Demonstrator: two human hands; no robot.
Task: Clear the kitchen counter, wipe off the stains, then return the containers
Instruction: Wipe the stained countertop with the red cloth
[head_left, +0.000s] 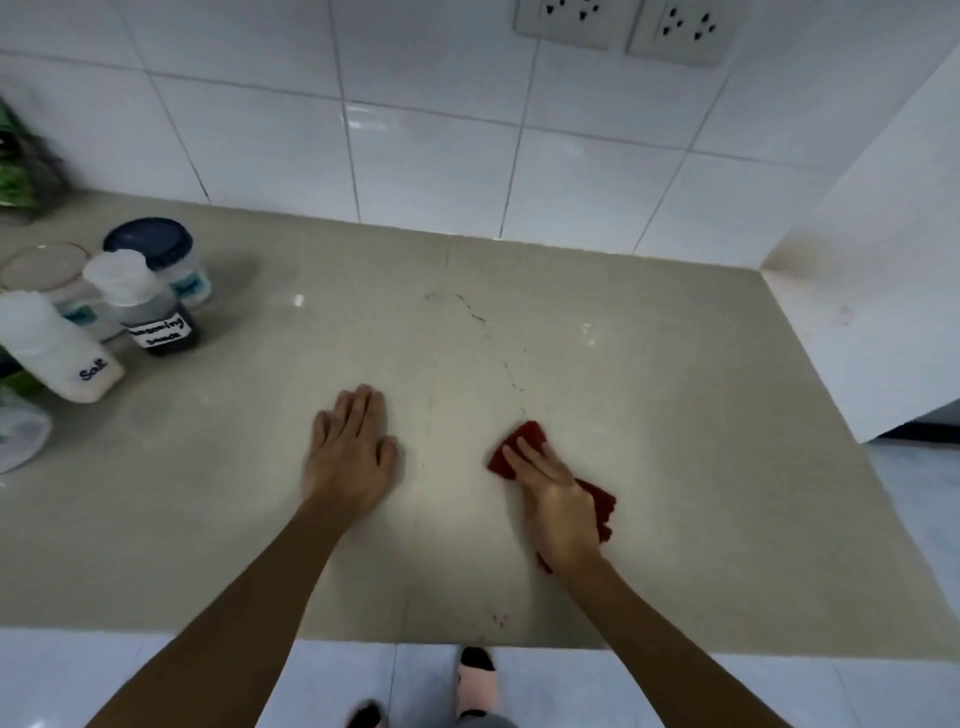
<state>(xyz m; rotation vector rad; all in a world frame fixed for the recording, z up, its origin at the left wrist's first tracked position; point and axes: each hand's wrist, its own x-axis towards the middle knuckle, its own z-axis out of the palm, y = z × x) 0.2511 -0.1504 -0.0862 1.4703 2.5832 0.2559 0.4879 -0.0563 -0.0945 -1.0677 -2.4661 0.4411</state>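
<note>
My right hand presses a dark red cloth flat on the beige counter, fingers straight over it. Thin dark stain lines run across the counter from the middle back toward the cloth. My left hand lies flat on the counter to the left of the cloth, holding nothing. The containers stand grouped at the left: a white bottle marked Salt, a dark bottle labelled seasoning sauce, a blue-lidded jar and a clear-lidded jar.
A white tiled wall with two sockets backs the counter. A white side panel bounds it on the right. Green packaging and a plastic bag sit at the far left. The counter's front edge is near my feet.
</note>
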